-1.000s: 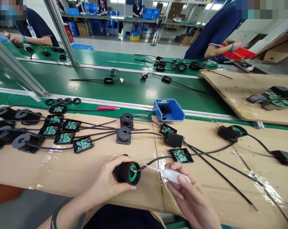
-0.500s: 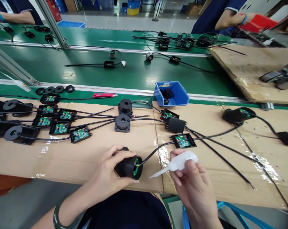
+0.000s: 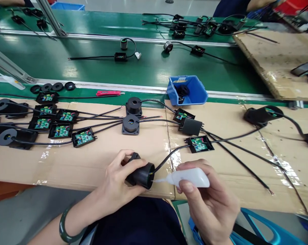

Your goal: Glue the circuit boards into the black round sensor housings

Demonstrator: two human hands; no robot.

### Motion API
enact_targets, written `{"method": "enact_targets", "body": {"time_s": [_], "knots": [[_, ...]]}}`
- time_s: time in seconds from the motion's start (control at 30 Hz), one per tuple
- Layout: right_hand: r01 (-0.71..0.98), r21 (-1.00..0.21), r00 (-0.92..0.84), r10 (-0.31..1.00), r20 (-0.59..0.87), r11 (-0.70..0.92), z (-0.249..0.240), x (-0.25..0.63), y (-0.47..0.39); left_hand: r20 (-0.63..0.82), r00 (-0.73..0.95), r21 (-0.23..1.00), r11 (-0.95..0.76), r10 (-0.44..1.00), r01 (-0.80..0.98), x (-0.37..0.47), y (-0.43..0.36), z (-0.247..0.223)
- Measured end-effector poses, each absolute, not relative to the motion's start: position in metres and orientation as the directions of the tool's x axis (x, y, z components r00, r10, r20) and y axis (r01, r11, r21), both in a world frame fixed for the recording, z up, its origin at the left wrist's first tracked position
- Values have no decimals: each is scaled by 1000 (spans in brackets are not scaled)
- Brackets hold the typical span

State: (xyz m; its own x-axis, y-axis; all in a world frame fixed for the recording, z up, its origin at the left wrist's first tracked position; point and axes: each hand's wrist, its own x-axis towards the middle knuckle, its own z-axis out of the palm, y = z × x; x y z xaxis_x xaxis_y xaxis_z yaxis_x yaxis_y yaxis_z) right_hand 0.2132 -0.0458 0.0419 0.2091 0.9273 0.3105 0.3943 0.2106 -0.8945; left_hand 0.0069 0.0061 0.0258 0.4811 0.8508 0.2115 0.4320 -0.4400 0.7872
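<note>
My left hand (image 3: 120,177) is closed around a black cylindrical housing (image 3: 143,174) with a square flange, lying on its side near the cardboard's front edge. Its open end faces right, and a black cable (image 3: 169,157) runs from there to an open black box with a green circuit board (image 3: 201,144). Between thumb and fingers, my right hand (image 3: 207,197) holds a white squeeze bottle (image 3: 191,177) with a thin nozzle. The nozzle tip is at the housing's open rim; whether it touches cannot be made out.
Several open boxes with circuit boards (image 3: 83,137) and black housings lie to the left. Two flanged housings (image 3: 130,125) stand mid-table. Behind are a blue bin (image 3: 187,91) with black parts, a red utility knife (image 3: 109,93) and a green conveyor belt (image 3: 92,73). Another housing (image 3: 264,115) lies right.
My right hand has turned the bottle more level and brought its nozzle up to the housing's open end. My left hand keeps its hold. The camera view has tilted downward.
</note>
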Motion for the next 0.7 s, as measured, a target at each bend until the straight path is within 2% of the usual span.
{"method": "enact_targets", "body": {"time_s": [0.2,0.43,0.7], "knots": [[539,-781,82,903,422,316,52,211,-39,243,481,780,-465,842,419,9,7,27],[624,-688,29,869,494,370,58,208,-35,259,479,784,-472,839,403,8,8,23],[523,-789,64,908,413,322,60,207,-43,257,493,793,-473,831,384,7,8,23]]}}
